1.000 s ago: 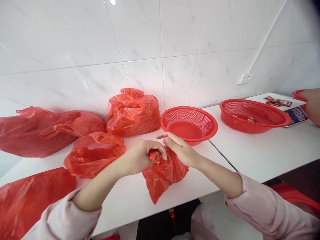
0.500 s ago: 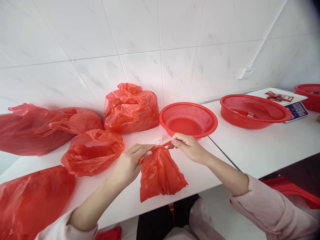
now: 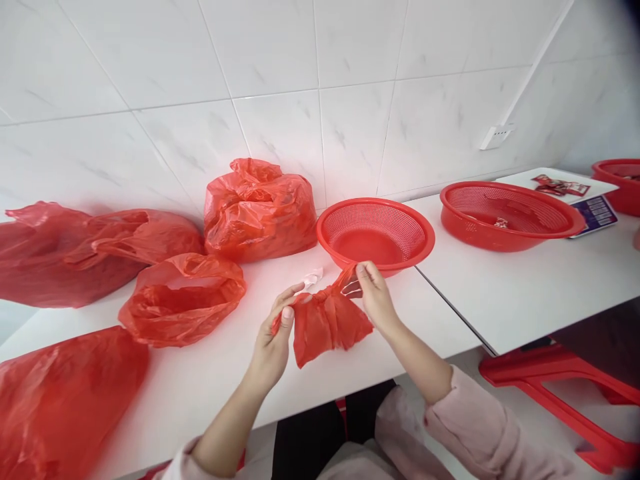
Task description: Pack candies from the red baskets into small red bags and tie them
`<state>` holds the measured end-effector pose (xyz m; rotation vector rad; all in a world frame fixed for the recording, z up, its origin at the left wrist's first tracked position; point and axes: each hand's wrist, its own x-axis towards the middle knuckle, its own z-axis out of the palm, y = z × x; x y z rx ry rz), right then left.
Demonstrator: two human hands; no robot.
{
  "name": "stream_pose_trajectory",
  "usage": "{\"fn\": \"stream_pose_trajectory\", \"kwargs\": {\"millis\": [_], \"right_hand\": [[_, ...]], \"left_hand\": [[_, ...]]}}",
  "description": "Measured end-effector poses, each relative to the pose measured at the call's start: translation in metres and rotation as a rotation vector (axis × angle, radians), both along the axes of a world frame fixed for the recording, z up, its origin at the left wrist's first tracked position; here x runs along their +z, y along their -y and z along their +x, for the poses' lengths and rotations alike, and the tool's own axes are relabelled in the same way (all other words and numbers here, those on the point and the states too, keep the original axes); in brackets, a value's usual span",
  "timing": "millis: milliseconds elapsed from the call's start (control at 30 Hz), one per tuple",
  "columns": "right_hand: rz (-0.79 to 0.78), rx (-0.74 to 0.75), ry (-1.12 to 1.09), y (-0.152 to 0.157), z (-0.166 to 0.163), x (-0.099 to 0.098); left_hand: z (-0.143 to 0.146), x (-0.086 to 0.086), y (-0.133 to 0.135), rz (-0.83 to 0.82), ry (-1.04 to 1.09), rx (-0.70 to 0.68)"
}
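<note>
A small red plastic bag point(image 3: 325, 323) hangs between my hands just above the white table point(image 3: 525, 293). My left hand point(image 3: 274, 340) pinches the left handle of the bag, fingers closed on the plastic. My right hand point(image 3: 373, 293) pinches the right handle, pulling it up and to the right. The bag's mouth is gathered between the two hands. Just behind my right hand stands an empty red colander basket point(image 3: 375, 233). A small white scrap point(image 3: 311, 279) lies on the table behind the bag.
Several larger red plastic bags point(image 3: 185, 300) lie at the left, one full bag point(image 3: 260, 210) against the tiled wall. A second red basket point(image 3: 505, 217) and a third point(image 3: 617, 183) stand at the right, with a printed card point(image 3: 595, 212). A red stool point(image 3: 560, 393) stands under the table.
My hands went from bunching the bag's top together to holding one handle each and drawing them apart. The camera view tilted slightly downward.
</note>
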<state>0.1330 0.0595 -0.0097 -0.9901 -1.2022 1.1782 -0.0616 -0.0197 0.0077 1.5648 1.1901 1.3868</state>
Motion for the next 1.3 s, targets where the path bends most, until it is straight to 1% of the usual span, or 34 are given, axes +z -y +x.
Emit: {"fn": "stream_pose_trajectory", "kwargs": {"millis": [33,100,167,200,267,367,467,633,733,800,900,1067,1200,1267,1300], "right_hand": [[0.003,-0.011,0.029,0.006,-0.008,-0.007],[0.030,-0.057,0.162,0.018,-0.020,-0.022],[0.045,-0.084,0.302,0.028,-0.028,-0.035],[0.043,-0.081,0.349,0.031,-0.030,-0.039],[0.059,-0.076,0.401,0.031,-0.028,-0.045],[0.130,-0.133,0.440,0.022,-0.017,-0.047],[0.163,-0.168,0.453,0.013,-0.005,-0.047],[0.149,-0.238,0.435,0.009,0.003,-0.051],[0.111,-0.257,0.412,0.011,0.007,-0.056],[0.071,-0.247,0.392,0.013,0.012,-0.061],[-0.005,-0.221,0.340,0.014,0.023,-0.069],[-0.119,-0.160,0.288,0.008,0.038,-0.079],[-0.176,-0.123,0.246,-0.003,0.037,-0.084],[-0.209,-0.081,0.222,-0.009,0.036,-0.083],[-0.230,-0.050,0.210,-0.010,0.036,-0.080]], "left_hand": [[0.008,-0.010,-0.002,-0.012,0.025,0.061],[0.022,-0.030,-0.003,0.007,0.006,0.201],[0.030,-0.045,-0.001,0.086,-0.061,0.312],[0.032,-0.051,0.001,0.131,-0.101,0.340],[0.029,-0.058,0.004,0.196,-0.204,0.337],[0.017,-0.066,0.010,0.220,-0.346,0.242],[0.007,-0.074,0.012,0.251,-0.410,0.183],[-0.003,-0.086,0.006,0.379,-0.520,0.161],[-0.007,-0.088,0.005,0.426,-0.581,0.166],[-0.009,-0.088,0.011,0.427,-0.606,0.168],[-0.013,-0.083,0.026,0.394,-0.619,0.153],[-0.019,-0.073,0.059,0.325,-0.623,0.093],[-0.019,-0.065,0.084,0.240,-0.588,-0.035],[-0.018,-0.059,0.092,0.155,-0.535,-0.069],[-0.017,-0.056,0.094,0.088,-0.482,-0.063]]}}
